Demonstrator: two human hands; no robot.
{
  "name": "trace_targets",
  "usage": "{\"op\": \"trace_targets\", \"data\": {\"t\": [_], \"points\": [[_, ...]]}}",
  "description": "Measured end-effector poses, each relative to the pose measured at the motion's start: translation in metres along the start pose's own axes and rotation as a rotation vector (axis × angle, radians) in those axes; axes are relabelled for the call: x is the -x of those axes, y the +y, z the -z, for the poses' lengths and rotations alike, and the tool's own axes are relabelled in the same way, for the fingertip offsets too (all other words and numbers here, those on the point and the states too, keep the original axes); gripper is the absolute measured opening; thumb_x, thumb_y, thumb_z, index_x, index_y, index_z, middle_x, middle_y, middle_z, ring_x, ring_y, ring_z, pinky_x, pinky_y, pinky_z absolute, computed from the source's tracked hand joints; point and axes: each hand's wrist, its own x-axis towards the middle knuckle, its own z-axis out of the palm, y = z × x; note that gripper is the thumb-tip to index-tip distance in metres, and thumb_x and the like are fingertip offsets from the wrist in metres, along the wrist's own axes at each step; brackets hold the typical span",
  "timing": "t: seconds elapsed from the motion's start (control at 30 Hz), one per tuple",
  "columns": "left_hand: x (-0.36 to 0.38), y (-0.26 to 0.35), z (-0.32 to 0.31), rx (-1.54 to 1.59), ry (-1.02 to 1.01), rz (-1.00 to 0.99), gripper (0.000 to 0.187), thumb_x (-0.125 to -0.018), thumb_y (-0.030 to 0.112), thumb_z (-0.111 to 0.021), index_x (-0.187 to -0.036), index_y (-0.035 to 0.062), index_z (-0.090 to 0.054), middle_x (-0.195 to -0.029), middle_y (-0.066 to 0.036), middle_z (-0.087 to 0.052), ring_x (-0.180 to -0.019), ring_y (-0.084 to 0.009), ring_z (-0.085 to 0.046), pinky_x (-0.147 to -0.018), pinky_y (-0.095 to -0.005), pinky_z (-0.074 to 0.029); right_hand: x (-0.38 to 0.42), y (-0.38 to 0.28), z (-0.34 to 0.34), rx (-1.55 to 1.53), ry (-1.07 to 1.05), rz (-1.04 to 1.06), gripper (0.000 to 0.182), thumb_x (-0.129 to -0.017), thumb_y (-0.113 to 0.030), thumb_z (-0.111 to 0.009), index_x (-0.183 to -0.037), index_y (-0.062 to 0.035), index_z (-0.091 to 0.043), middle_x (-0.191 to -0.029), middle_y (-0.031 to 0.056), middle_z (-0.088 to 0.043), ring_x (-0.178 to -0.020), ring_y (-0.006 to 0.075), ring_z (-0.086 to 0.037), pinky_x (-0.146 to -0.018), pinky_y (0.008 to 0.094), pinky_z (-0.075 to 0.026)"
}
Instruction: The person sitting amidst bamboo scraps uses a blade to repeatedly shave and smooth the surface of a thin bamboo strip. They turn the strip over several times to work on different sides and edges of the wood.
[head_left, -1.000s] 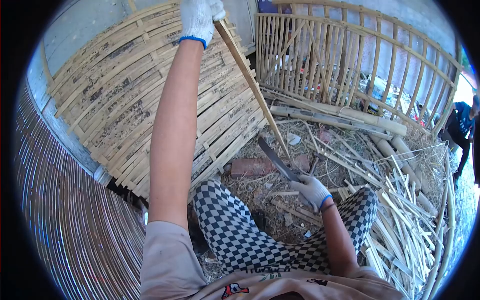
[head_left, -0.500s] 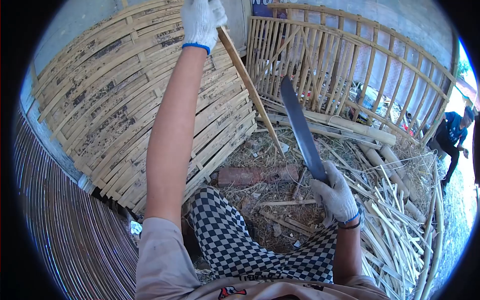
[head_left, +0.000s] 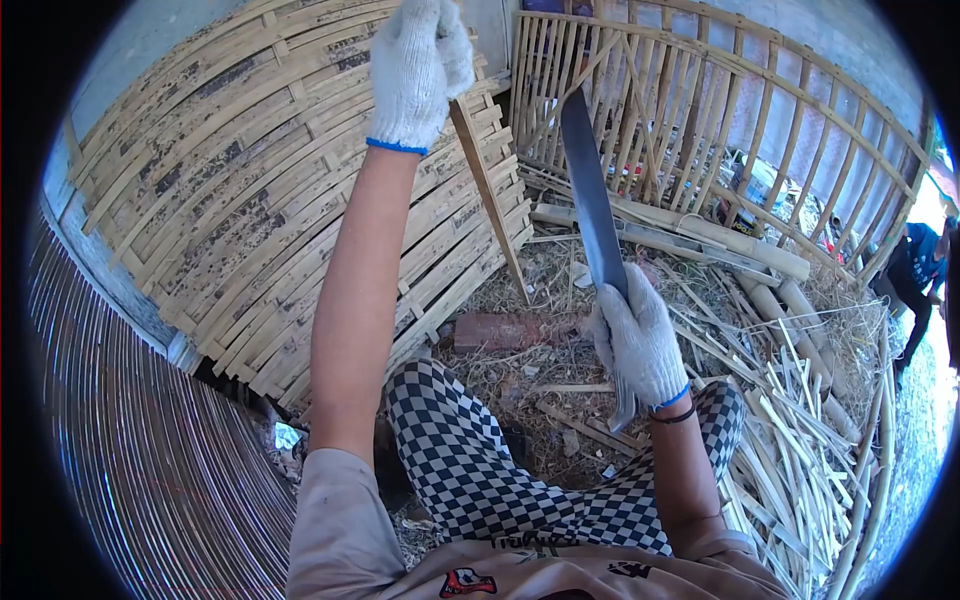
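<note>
My left hand (head_left: 415, 75), in a white knit glove with a blue cuff, is raised at the top of the view and closed around a narrow bamboo strip (head_left: 488, 200). The strip slants down from the fist, its lower end above the littered ground. My right hand (head_left: 640, 340), gloved the same way, grips a machete (head_left: 592, 190) by its handle. The dark blade points up and slightly left, apart from the strip. Below the blade a reddish brick-like block (head_left: 510, 332) lies on the ground between my knees and the back.
A woven bamboo panel (head_left: 230, 190) leans at the left. A slatted bamboo frame (head_left: 720, 110) stands at the back right. Bamboo poles (head_left: 715, 245) and a heap of split strips (head_left: 790, 470) lie to the right. A person (head_left: 912, 280) is at the far right edge.
My left hand has come down slightly, and the bamboo strip's lower end has shifted left. My right hand has moved up and left with the machete, whose blade stands more upright.
</note>
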Motion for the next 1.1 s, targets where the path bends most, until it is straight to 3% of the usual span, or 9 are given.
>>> {"op": "trace_targets", "data": {"t": [0.1, 0.13, 0.23, 0.33, 0.43, 0.7, 0.83, 1.0, 1.1], "points": [[-0.006, -0.006, 0.002, -0.043, 0.047, 0.005, 0.050, -0.104, 0.059, -0.053, -0.076, 0.0181, -0.047, -0.055, 0.007, -0.035, -0.041, -0.0065, -0.031, -0.037, -0.0245, -0.025, -0.025, -0.010, -0.015, 0.173, 0.001, 0.078, 0.018, -0.101, -0.015, -0.054, -0.111, 0.0007, -0.057, -0.072, 0.0112, -0.060, -0.065, 0.0217, -0.062, -0.062, 0.0375, -0.050], [-0.008, -0.008, 0.002, -0.058, 0.052, -0.006, 0.050, -0.103, 0.059, -0.054, -0.076, 0.0181, -0.047, -0.055, 0.007, -0.036, -0.041, -0.0063, -0.032, -0.038, -0.0243, -0.025, -0.040, -0.001, -0.020, 0.310, 0.020, 0.185, 0.019, -0.101, -0.016, -0.055, -0.111, 0.0007, -0.055, -0.078, 0.0225, -0.064, -0.071, 0.0374, -0.068, -0.065, 0.0451, -0.052], [-0.011, -0.014, 0.002, -0.085, 0.066, -0.050, 0.050, -0.103, 0.059, -0.056, -0.076, 0.0180, -0.048, -0.056, 0.007, -0.037, -0.042, -0.0056, -0.033, -0.038, -0.0237, -0.025, -0.074, -0.008, -0.039, 0.434, 0.067, 0.370, 0.021, -0.101, -0.018, -0.055, -0.114, -0.0004, -0.054, -0.085, 0.0283, -0.066, -0.081, 0.0483, -0.068, -0.069, 0.0529, -0.052], [-0.011, -0.018, 0.000, -0.078, 0.095, -0.067, 0.048, -0.104, 0.055, -0.056, -0.075, 0.0181, -0.048, -0.056, 0.007, -0.039, -0.043, -0.0054, -0.034, -0.038, -0.0231, -0.027, -0.102, -0.027, -0.055, 0.509, 0.139, 0.482, 0.022, -0.103, -0.018, -0.056, -0.114, 0.0015, -0.056, -0.081, 0.0253, -0.065, -0.079, 0.0426, -0.069, -0.068, 0.0461, -0.052], [-0.013, -0.027, -0.008, -0.077, 0.141, -0.121, 0.046, -0.105, 0.053, -0.056, -0.076, 0.0181, -0.048, -0.056, 0.006, -0.041, -0.042, -0.0060, -0.037, -0.038, -0.0236, -0.029, -0.121, -0.042, -0.064, 0.537, 0.125, 0.488, 0.024, -0.102, -0.020, -0.056, -0.114, 0.0014, -0.055, -0.086, 0.0318, -0.065, -0.087, 0.0515, -0.066, -0.070, 0.0510, -0.052], [-0.011, -0.036, -0.006, -0.074, 0.179, -0.156, 0.046, -0.106, 0.050, -0.056, -0.074, 0.0182, -0.048, -0.056, 0.006, -0.042, -0.041, -0.0064, -0.038, -0.037, -0.0237, -0.030, -0.137, -0.040, -0.062, 0.694, 0.064, 0.471, 0.023, -0.102, -0.022, -0.057, -0.107, 0.0005, -0.054, -0.081, 0.0323, -0.065, -0.083, 0.0518, -0.066, -0.069, 0.0558, -0.050], [-0.019, -0.042, -0.009, -0.090, 0.155, -0.225, 0.046, -0.106, 0.050, -0.057, -0.074, 0.0187, -0.048, -0.056, 0.006, -0.041, -0.042, -0.0060, -0.038, -0.037, -0.0238, -0.030, -0.132, -0.032, -0.068, 0.652, 0.175, 0.463, 0.024, -0.102, -0.022, -0.057, -0.107, 0.0015, -0.056, -0.080, 0.0297, -0.066, -0.083, 0.0507, -0.066, -0.070, 0.0538, -0.051], [-0.016, -0.038, -0.004, -0.056, 0.208, -0.157, 0.046, -0.104, 0.052, -0.060, -0.074, 0.0193, -0.048, -0.057, 0.007, -0.041, -0.042, -0.0055, -0.037, -0.037, -0.0242, -0.029, -0.134, -0.033, -0.061, 0.693, 0.034, 0.405, 0.024, -0.102, -0.023, -0.057, -0.108, 0.0002, -0.055, -0.081, 0.0279, -0.067, -0.080, 0.0480, -0.068, -0.069, 0.0532, -0.052], [-0.015, -0.038, -0.009, -0.087, 0.259, -0.177, 0.046, -0.103, 0.053, -0.060, -0.074, 0.0191, -0.049, -0.057, 0.007, -0.041, -0.042, -0.0055, -0.037, -0.037, -0.0244, -0.028, -0.124, -0.031, -0.075, 0.641, 0.140, 0.402, 0.024, -0.102, -0.023, -0.056, -0.105, 0.0004, -0.056, -0.080, 0.0270, -0.067, -0.079, 0.0478, -0.068, -0.068, 0.0519, -0.052]]}}
